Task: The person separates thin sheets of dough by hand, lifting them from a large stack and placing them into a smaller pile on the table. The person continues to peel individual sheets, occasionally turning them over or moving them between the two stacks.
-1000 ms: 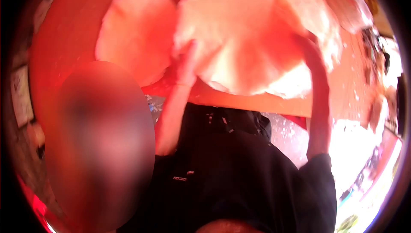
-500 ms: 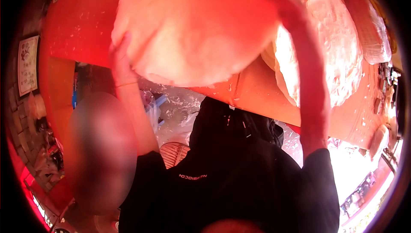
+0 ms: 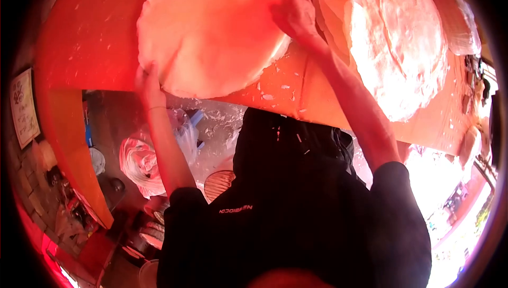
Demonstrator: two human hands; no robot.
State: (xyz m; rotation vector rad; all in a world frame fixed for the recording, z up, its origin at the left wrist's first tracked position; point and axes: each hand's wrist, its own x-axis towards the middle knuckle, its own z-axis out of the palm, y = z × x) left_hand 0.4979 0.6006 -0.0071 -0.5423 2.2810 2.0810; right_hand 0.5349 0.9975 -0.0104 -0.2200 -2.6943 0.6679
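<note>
A large, round, pale sheet (image 3: 211, 34), floppy and dough-like, lies over the front part of the table. At its lower left edge is my left hand (image 3: 151, 84), with the thumb against the rim and the other fingers mostly hidden. My right hand (image 3: 297, 15) is closed on the sheet's right edge, knuckles up. Right of that hand lies a pile of similar pale, wrinkled sheets (image 3: 399, 44), brightly lit.
The red-orange table (image 3: 90, 39) carries scattered flakes. A wrapped bundle (image 3: 461, 23) lies at its far right. Below are a pink and white bag (image 3: 142, 163), a round slatted stool (image 3: 218, 185) and pans at the lower left. A framed sheet (image 3: 25, 108) hangs left.
My right hand has moved left and down with the sheet's right edge, uncovering more of the pile. The blurred oval at lower left is gone, and the view has shifted slightly.
</note>
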